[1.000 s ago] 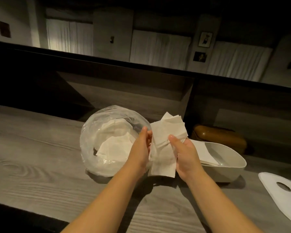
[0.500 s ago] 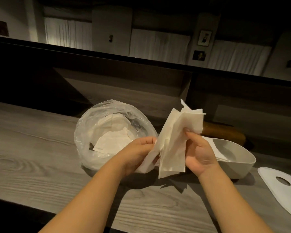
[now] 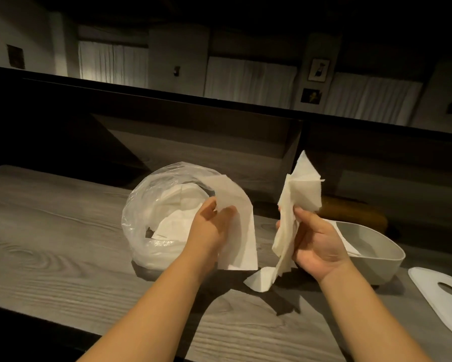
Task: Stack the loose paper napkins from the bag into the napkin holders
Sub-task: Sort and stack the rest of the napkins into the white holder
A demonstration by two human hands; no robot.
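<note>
Nearest the camera, two bare forearms are reaching out over the grey wooden counter [image 3: 63,257]. The left hand [image 3: 209,228] is pinching a single napkin [image 3: 239,226] that is arching over its fingers and hanging down toward the counter. The right hand [image 3: 316,244] is gripping a loose bunch of napkins [image 3: 295,202], fanning upward, with the lowest corner touching the wood. Behind the left hand, the clear plastic bag [image 3: 151,205] is lying open with more napkins inside. To the right, a white napkin holder [image 3: 376,254] is holding what may be a few napkins; its white lid [image 3: 439,296] is lying beside it.
</note>
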